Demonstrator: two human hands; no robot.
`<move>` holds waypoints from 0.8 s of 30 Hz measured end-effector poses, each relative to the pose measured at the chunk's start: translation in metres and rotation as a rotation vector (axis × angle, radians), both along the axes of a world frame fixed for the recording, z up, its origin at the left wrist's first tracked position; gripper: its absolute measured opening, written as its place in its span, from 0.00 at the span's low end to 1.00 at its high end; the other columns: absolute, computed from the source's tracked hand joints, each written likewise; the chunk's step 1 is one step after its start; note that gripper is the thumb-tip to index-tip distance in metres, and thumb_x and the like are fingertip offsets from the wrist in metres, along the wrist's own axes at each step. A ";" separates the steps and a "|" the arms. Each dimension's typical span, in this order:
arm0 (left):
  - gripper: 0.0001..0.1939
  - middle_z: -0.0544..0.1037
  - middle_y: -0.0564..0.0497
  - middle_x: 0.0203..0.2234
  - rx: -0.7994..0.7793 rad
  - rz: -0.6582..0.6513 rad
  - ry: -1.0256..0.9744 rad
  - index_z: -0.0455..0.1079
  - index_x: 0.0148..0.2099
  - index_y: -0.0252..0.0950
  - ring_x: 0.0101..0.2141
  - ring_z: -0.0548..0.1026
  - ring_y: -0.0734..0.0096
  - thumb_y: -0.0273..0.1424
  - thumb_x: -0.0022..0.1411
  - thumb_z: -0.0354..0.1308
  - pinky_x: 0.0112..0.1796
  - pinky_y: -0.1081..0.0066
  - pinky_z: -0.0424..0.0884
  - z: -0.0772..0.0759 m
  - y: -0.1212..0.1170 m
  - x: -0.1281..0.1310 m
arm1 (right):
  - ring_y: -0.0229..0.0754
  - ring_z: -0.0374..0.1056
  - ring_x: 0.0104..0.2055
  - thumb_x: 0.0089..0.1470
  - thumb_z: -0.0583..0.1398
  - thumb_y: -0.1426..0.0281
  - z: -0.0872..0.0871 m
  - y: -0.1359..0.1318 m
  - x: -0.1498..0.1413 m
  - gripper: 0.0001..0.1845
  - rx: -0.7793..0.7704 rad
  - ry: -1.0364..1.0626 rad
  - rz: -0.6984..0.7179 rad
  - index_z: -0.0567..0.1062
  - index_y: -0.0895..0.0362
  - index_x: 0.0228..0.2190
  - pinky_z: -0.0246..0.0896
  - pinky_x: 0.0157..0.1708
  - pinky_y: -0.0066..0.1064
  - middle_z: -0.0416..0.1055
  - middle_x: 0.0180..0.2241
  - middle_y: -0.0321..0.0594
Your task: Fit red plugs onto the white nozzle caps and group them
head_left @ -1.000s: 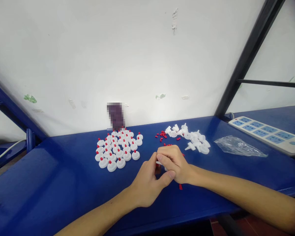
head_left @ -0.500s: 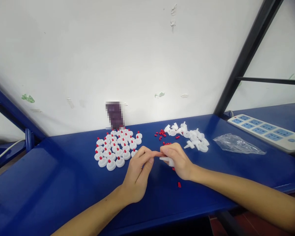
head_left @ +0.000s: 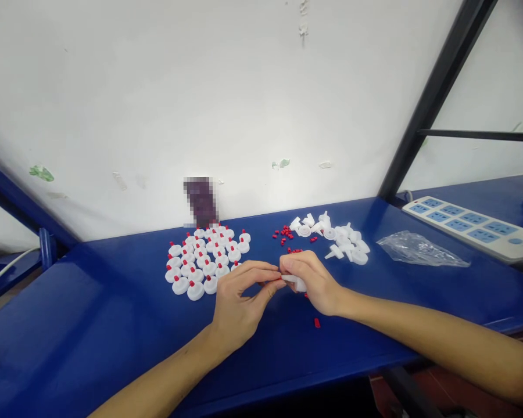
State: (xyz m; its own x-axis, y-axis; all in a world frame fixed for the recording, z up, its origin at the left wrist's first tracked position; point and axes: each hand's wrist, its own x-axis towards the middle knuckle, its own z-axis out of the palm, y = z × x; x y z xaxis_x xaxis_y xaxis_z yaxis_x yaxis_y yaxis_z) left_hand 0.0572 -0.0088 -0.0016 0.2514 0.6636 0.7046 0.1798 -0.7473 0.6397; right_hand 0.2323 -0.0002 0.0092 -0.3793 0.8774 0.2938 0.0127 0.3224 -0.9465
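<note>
My right hand (head_left: 312, 283) is closed round a small white plastic cap (head_left: 297, 283) above the blue table (head_left: 113, 325). My left hand (head_left: 239, 299) meets it from the left, thumb and fingers pinched on a tiny red plug (head_left: 278, 278) at the cap's end. Left of my hands stands a cluster of several white caps with red plugs (head_left: 204, 258). Behind my right hand lie loose red plugs (head_left: 285, 234) and a heap of bare white caps (head_left: 337, 239). One red plug (head_left: 316, 323) lies by my right wrist.
A crumpled clear plastic bag (head_left: 418, 249) lies at the right, with a white and blue power strip (head_left: 470, 223) beyond it. A black metal post (head_left: 431, 98) rises at the right against the white wall. A blurred dark object (head_left: 200, 200) stands at the wall.
My left hand swung out from under my right hand to its left side. Its fingers now pinch at the end of the white cap, which my right hand keeps holding.
</note>
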 end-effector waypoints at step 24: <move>0.04 0.68 0.52 0.29 0.317 0.104 0.148 0.76 0.38 0.38 0.31 0.68 0.71 0.25 0.61 0.66 0.33 0.69 0.66 -0.011 0.007 0.001 | 0.33 0.50 0.22 0.63 0.51 0.58 0.006 0.000 0.001 0.25 -0.034 0.005 0.178 0.68 0.59 0.20 0.47 0.23 0.28 0.58 0.19 0.32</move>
